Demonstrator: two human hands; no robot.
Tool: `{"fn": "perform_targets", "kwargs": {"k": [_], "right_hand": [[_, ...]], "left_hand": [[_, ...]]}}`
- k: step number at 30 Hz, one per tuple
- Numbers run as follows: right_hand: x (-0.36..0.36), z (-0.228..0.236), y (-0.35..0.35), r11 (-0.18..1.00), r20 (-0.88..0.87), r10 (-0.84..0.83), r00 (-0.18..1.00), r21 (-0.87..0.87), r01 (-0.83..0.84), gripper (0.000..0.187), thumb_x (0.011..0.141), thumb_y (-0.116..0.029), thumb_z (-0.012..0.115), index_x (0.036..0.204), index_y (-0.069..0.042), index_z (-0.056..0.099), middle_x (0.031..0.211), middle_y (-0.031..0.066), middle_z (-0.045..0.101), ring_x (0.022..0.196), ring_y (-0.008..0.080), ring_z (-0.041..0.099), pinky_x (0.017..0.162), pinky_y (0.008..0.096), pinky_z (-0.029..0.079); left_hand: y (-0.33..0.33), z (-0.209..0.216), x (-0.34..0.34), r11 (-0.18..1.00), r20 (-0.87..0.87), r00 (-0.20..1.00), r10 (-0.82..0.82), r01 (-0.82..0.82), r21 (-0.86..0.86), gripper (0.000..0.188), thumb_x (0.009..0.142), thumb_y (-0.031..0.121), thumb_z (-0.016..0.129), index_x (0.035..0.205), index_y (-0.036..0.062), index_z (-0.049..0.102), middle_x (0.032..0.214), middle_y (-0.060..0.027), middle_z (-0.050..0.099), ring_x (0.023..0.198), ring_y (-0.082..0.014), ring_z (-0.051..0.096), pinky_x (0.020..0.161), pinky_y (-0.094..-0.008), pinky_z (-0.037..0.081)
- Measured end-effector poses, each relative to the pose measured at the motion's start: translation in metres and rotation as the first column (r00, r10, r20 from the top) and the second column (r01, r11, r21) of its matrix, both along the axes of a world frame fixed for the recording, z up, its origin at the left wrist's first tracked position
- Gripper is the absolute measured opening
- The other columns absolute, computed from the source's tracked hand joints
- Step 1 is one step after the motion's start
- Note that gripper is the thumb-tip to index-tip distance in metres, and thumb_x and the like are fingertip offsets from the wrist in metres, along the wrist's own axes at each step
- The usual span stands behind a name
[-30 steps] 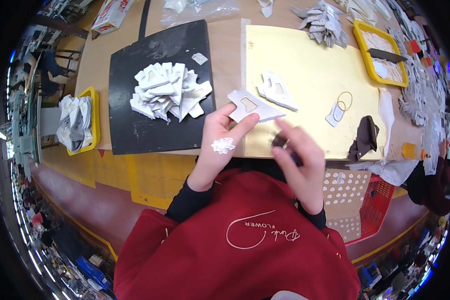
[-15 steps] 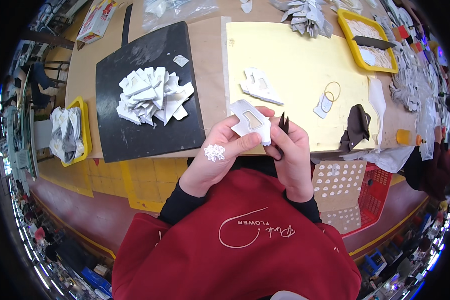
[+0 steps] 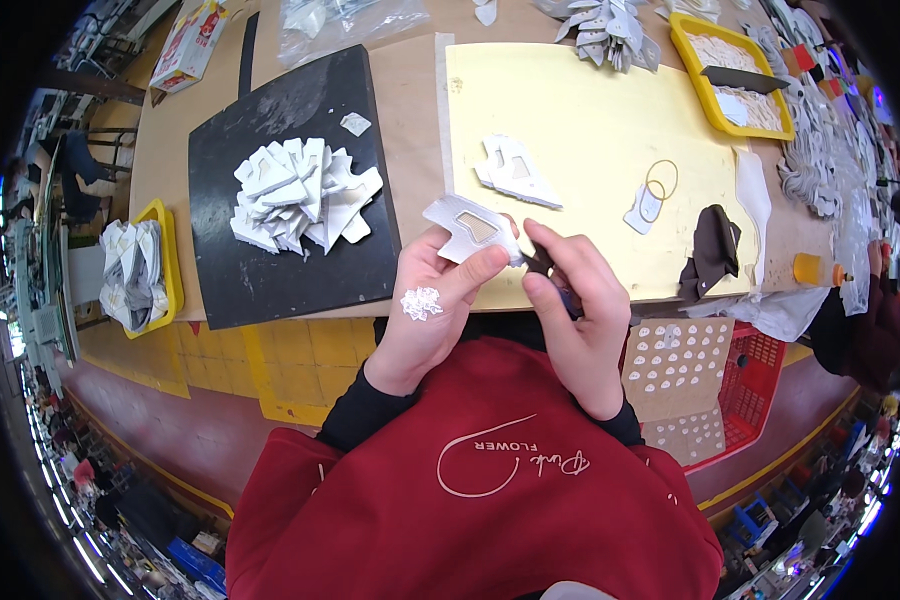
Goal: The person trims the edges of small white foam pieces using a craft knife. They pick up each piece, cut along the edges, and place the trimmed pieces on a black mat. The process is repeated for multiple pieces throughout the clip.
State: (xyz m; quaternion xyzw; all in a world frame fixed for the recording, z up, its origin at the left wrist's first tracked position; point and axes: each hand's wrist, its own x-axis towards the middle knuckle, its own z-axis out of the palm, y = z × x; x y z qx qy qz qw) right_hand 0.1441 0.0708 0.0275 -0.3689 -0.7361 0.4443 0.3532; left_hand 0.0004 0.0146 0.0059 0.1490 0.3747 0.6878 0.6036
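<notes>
Now the left hand's point(image 3: 443, 277) grip pinches the white piece point(image 3: 455, 240) over the bench's point(image 3: 410, 130) near edge, and the right hand's point(image 3: 588, 290) grip holds little dark scissors point(image 3: 539, 262), just turned from pointing up, so work sits at its corner.

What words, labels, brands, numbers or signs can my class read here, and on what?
Red garment: pale lettering, a script word and a capitals word, upside down; not copied out.
Red-and-white box: print too small and blurred to read.
Light piece in the left hand: no lettering visible.
</notes>
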Motion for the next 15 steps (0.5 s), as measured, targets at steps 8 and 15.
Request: {"fn": "perform_targets", "kwargs": {"k": [8, 15], "right_hand": [[-0.003, -0.003, -0.004, 0.997, -0.058, -0.025, 0.998, 0.075, 0.029, 0.032, 0.082, 0.002, 0.068, 0.114, 0.000, 0.065, 0.086, 0.0108, 0.066, 0.068, 0.0169, 0.062, 0.057, 0.0257, 0.047], [-0.007, -0.011, -0.006, 0.997, -0.170, -0.046, 0.984, 0.050, 0.055, 0.025, 0.083, 0.006, 0.065, 0.107, -0.001, 0.069, 0.082, 0.0074, 0.063, 0.070, 0.0122, 0.059, 0.058, 0.0237, 0.045]], "left_hand": [[-0.001, -0.001, 0.005, 0.997, -0.107, 0.992, 0.073, -0.072, 0.009, 0.033, 0.087, 0.003, 0.069, 0.117, -0.0042, 0.059, 0.108, -0.0082, 0.065, 0.101, -0.0136, 0.061, 0.092, -0.0276, 0.046], [-0.004, -0.001, 0.008, 0.995, -0.144, 0.984, 0.103, -0.102, 0.013, 0.030, 0.087, -0.004, 0.064, 0.117, -0.0055, 0.056, 0.115, -0.0121, 0.062, 0.104, -0.0162, 0.060, 0.094, -0.0283, 0.046]]}}
